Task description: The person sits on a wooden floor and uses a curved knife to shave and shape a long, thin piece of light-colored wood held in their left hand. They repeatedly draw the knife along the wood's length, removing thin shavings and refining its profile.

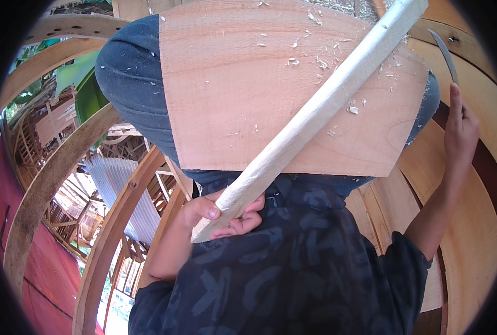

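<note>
Two hands are at work, well apart. Nearest, the left hand (222, 215) is wrapped tight round the lower end of a pale stick (310, 117), thumb on top and fingers curled beneath. From that grip the stick runs up and to the right, lying across a flat board (226, 95) that rests on the person's lap, over dark trousers (128, 72). The stick looks freshly whittled, its faces bare and slightly faceted. By its look it is light and stiff, dry rather than slippery, and unlikely to bend or snap under a firm hold. The thick lower end is the natural place to grip, as the upper length stays free on the board. Shavings (321, 62) are scattered about its upper half.

Farther off, the right hand (460, 131) is raised beside the knee and closed on a curved blade (445, 53), the forefinger laid along it. How much handle sits in the palm cannot be told. Beyond, curved timber ribs (53, 173) arch around the seat.
</note>
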A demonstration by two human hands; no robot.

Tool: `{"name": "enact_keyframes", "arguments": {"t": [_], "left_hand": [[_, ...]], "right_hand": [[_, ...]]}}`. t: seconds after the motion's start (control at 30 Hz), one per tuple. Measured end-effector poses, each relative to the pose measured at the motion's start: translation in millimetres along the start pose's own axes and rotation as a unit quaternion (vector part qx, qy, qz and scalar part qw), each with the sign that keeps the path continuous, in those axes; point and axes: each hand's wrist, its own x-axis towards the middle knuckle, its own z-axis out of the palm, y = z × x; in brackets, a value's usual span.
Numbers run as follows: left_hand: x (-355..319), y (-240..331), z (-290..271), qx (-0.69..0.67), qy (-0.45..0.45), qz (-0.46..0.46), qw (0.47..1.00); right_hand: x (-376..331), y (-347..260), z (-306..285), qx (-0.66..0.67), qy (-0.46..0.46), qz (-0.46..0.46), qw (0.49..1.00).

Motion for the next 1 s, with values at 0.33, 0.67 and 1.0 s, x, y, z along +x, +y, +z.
{"name": "enact_keyframes", "arguments": {"t": [0.33,0.67,1.0], "left_hand": [[6,1,5,-0.020,-0.002,-0.023,1.000],[11,1,0,-0.033,-0.010,0.014,0.999],[10,5,2,-0.027,-0.007,-0.005,1.000]], "right_hand": [[-74,-80,28,0.039,-0.042,-0.265,0.963],[-75,-74,13,0.016,-0.074,-0.257,0.963],[-21,-49,21,0.048,-0.065,-0.118,0.990]]}}
